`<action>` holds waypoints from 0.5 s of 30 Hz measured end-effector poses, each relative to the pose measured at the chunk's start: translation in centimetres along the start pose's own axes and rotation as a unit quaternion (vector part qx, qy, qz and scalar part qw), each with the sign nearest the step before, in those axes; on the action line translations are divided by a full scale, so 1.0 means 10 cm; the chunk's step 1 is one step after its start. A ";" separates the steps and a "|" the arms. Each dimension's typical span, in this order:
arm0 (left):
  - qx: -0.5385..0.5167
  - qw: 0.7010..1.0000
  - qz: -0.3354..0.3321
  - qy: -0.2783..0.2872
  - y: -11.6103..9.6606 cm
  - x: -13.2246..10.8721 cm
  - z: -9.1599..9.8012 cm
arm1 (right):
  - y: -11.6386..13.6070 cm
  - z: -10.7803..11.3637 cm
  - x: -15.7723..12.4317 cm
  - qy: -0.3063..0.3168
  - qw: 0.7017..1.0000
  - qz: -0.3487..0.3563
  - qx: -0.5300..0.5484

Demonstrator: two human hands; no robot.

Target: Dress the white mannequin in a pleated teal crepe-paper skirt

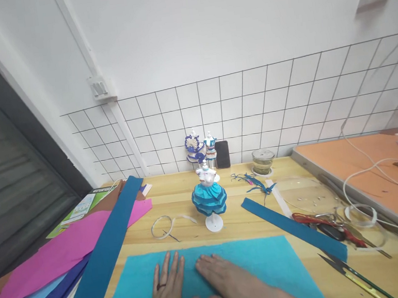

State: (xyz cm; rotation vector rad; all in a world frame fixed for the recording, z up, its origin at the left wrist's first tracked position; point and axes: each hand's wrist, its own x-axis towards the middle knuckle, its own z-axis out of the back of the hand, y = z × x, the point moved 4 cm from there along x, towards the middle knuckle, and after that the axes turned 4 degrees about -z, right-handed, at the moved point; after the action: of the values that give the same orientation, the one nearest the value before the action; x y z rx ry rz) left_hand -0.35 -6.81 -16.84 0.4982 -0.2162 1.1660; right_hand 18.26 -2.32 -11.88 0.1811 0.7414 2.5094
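A turquoise sheet of paper or cloth (268,262) lies flat across the front of the table. My left hand (170,294) rests on its left half, fingers spread, a dark ring on one finger. Flat on the middle of the sheet is my right hand (229,282), fingers stretched out towards the left hand. Neither hand grips anything. Just beyond the sheet stands a small white dress form (207,176) wearing a layered turquoise ruffled skirt (209,199), upright on a round white base.
Coloured sheets (75,238) are piled at left, a dark teal strip (112,243) on top. At right lie another teal strip (289,225), scissors (355,280) and cords. Behind stand two dressed forms (195,148), a phone (222,154) and a glass cup (263,161).
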 end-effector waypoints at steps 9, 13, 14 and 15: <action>0.005 0.999 0.007 -0.034 0.02 -0.03 0.00 | -0.25 -0.10 0.27 -0.025 0.999 -0.026 -0.026; 0.007 1.000 0.016 -0.026 0.04 -0.07 -0.07 | -0.30 -0.12 0.25 -0.027 0.999 -0.027 -0.030; 0.008 0.999 0.019 -0.025 0.04 -0.09 -0.09 | -0.30 -0.13 0.25 -0.027 0.999 -0.026 -0.031; 0.010 0.999 0.022 -0.022 0.04 -0.10 -0.10 | -0.29 -0.13 0.26 -0.026 0.999 -0.026 -0.032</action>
State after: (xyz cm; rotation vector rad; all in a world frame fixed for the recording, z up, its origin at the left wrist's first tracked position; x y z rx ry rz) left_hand -1.22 -6.97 -18.01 0.5388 -0.2558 1.2025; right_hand 17.00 0.50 -14.59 0.2000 0.6350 2.4655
